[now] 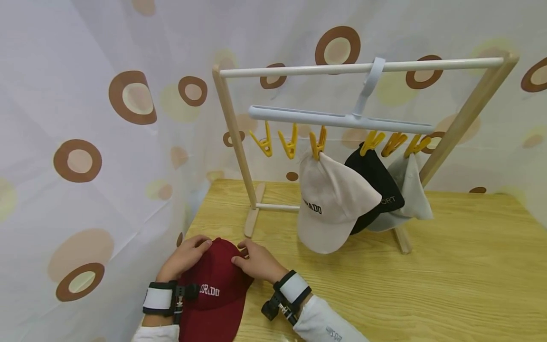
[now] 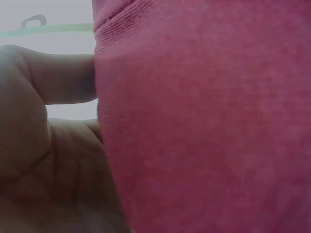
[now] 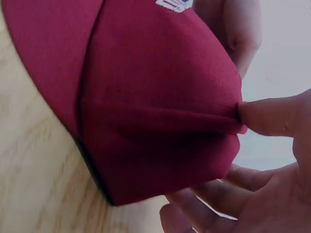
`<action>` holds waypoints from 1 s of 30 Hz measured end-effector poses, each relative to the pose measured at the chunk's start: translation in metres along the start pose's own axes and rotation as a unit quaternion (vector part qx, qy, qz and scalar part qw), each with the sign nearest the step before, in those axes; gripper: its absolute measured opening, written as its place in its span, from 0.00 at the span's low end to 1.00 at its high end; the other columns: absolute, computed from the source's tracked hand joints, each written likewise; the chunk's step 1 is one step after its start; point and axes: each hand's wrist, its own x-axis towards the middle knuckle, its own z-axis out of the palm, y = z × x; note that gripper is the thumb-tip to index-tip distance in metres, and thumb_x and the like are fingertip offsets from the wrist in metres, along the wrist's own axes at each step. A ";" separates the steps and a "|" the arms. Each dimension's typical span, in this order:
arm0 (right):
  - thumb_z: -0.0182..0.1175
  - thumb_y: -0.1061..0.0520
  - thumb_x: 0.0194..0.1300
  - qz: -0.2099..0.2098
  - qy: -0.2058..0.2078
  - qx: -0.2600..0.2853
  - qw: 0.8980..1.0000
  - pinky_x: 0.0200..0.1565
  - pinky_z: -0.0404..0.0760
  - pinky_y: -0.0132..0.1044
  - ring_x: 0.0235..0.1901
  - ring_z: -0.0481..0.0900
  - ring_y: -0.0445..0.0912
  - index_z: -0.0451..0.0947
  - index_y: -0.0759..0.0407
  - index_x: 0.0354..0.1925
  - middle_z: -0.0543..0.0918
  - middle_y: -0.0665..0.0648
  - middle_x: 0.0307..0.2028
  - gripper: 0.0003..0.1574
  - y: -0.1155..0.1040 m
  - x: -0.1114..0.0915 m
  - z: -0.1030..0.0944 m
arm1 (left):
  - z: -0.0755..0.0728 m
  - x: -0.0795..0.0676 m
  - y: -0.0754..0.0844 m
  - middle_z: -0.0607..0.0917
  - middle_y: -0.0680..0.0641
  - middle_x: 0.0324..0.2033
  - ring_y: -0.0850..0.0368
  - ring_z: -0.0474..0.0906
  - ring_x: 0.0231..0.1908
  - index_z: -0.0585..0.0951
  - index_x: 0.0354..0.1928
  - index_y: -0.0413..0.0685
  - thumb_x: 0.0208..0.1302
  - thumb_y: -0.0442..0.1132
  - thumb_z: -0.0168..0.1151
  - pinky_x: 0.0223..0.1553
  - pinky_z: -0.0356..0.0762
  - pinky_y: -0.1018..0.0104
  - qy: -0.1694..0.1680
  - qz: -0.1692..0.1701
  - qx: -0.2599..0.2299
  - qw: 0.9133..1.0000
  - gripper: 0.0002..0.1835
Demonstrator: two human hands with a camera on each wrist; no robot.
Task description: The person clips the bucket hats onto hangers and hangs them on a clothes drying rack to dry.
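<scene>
A dark red baseball cap with white lettering is held over the front left of the table, its brim toward me. On the left of the crown, my left hand grips the cap; in the left wrist view red cloth hides most of its fingers. From the right, my right hand pinches the crown. The right wrist view shows that thumb pressing a fold in the cloth, with the other fingers underneath.
Behind stands a wood-and-white rack bearing a pale hanger with several yellow clips. Clipped there hang a beige cap, a black cap and a light grey cap. A patterned curtain borders the wooden table.
</scene>
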 end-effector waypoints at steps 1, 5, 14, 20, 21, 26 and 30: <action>0.59 0.50 0.69 0.002 -0.005 0.007 1.000 0.48 0.83 0.48 0.50 0.83 0.56 0.71 0.66 0.62 0.83 0.66 0.52 0.30 0.000 0.000 0.000 | 0.000 0.000 0.000 0.82 0.37 0.52 0.46 0.77 0.52 0.78 0.56 0.36 0.75 0.43 0.50 0.56 0.73 0.46 0.000 -0.001 0.000 1.000 0.19; 0.60 0.50 0.69 0.006 -0.018 0.031 0.999 0.42 0.81 0.42 0.43 0.83 0.51 0.72 0.66 0.60 0.84 0.63 0.46 0.29 0.000 0.001 0.001 | -0.001 -0.001 0.002 0.83 0.39 0.49 0.49 0.77 0.49 0.79 0.55 0.36 0.75 0.44 0.50 0.52 0.75 0.49 0.004 -0.006 -0.004 1.000 0.19; 0.62 0.53 0.66 -0.010 -0.032 0.063 0.997 0.29 0.71 0.32 0.27 0.74 0.40 0.81 0.61 0.41 0.82 0.53 0.29 0.11 0.005 0.003 -0.004 | -0.004 -0.003 0.008 0.84 0.41 0.47 0.51 0.79 0.47 0.82 0.51 0.38 0.75 0.43 0.52 0.53 0.73 0.52 0.003 0.021 -0.003 1.000 0.17; 0.63 0.56 0.66 -0.003 -0.066 0.120 0.991 0.26 0.67 0.31 0.22 0.70 0.40 0.76 0.62 0.31 0.76 0.48 0.21 0.11 0.005 0.001 -0.005 | -0.010 -0.011 0.013 0.85 0.41 0.47 0.50 0.80 0.48 0.81 0.51 0.39 0.75 0.42 0.52 0.64 0.66 0.42 -0.008 0.044 0.002 0.999 0.15; 0.63 0.56 0.66 -0.004 -0.073 0.130 0.989 0.25 0.66 0.31 0.22 0.70 0.40 0.76 0.62 0.31 0.75 0.48 0.20 0.11 0.004 0.000 -0.006 | -0.011 -0.012 0.013 0.85 0.40 0.48 0.49 0.80 0.49 0.81 0.52 0.39 0.75 0.42 0.52 0.64 0.65 0.42 -0.009 0.048 0.004 0.999 0.16; 0.62 0.57 0.66 -0.023 -0.110 0.159 0.981 0.28 0.71 0.30 0.25 0.75 0.38 0.80 0.63 0.40 0.81 0.49 0.25 0.09 0.000 -0.003 -0.009 | -0.018 -0.022 0.021 0.83 0.41 0.51 0.52 0.79 0.48 0.79 0.56 0.39 0.75 0.45 0.52 0.49 0.76 0.55 -0.035 0.053 -0.008 0.998 0.18; 0.62 0.57 0.67 -0.049 -0.138 0.173 0.974 0.34 0.77 0.30 0.31 0.80 0.37 0.81 0.61 0.49 0.85 0.50 0.33 0.14 -0.002 -0.005 -0.012 | -0.023 -0.030 0.028 0.82 0.41 0.52 0.53 0.78 0.49 0.78 0.58 0.41 0.75 0.47 0.52 0.47 0.76 0.61 -0.066 0.060 -0.027 0.996 0.20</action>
